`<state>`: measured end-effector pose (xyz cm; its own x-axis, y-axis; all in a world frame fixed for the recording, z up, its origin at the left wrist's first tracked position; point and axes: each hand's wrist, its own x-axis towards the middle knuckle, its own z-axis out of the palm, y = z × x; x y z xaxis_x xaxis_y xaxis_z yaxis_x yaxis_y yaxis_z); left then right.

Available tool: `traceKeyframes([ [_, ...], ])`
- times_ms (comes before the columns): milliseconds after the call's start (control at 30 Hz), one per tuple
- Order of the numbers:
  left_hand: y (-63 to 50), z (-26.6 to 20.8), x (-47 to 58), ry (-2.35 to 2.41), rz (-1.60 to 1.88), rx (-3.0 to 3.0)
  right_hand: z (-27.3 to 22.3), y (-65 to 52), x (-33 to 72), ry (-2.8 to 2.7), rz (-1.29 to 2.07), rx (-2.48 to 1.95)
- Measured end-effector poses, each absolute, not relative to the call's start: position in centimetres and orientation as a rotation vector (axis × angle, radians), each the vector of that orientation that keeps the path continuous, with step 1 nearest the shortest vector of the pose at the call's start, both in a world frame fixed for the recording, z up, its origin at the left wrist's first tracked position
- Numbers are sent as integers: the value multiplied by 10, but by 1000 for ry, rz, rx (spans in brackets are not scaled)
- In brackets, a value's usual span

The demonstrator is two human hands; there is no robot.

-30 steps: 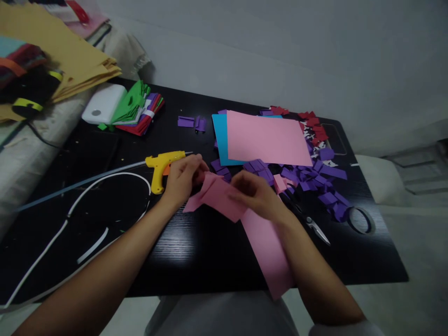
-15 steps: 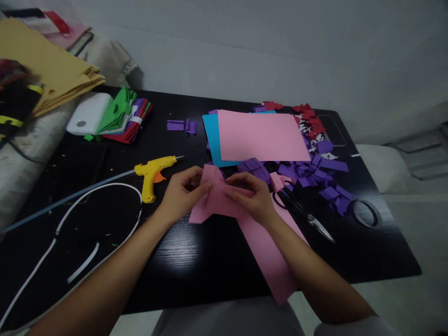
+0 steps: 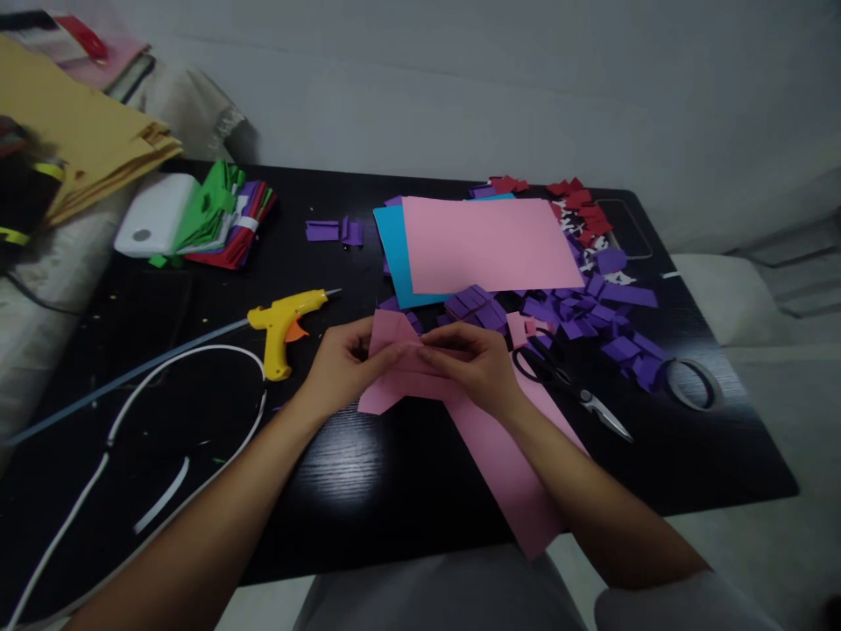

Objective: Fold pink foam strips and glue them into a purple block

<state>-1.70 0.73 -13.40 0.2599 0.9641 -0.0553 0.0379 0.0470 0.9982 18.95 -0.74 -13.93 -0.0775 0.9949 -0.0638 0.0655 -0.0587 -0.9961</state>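
Observation:
Between both hands is a folded piece of pink paper (image 3: 387,393), held just above the black table. My left hand (image 3: 346,358) pinches its left part, thumb on top and fingers behind. Opposite it, my right hand (image 3: 474,361) pinches the paper near the middle, the two thumbs almost meeting at a crease. Under my right wrist lies a long pink paper strip (image 3: 492,464), which sticks out past the table's front edge. Black-handled scissors (image 3: 582,394) rest to the right of my right hand. Some of the folded paper is hidden by my fingers.
A yellow glue gun (image 3: 279,329) with its white cord (image 3: 190,350) lies at left. Pink sheets (image 3: 490,245) overlap blue paper (image 3: 392,254) behind my hands. Purple paper pieces (image 3: 591,320), red scraps (image 3: 584,210) and a tape roll (image 3: 693,386) sit at right. Bundled coloured paper (image 3: 216,219) is back left.
My thumbs have come closer together at the paper's middle, and a crosswise fold now shows there. The whole view has shifted slightly; the other things on the table stay in place.

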Motion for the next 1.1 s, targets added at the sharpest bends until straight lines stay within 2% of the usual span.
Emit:
traceKeyframes([
  [633,6,-135,-16,1090,943,1400,-140,-5,188,-1180,1432,-1245],
  [1100,8,-131,-19,1077,853,1445,-137,-7,188,-1346,1504,-1167],
])
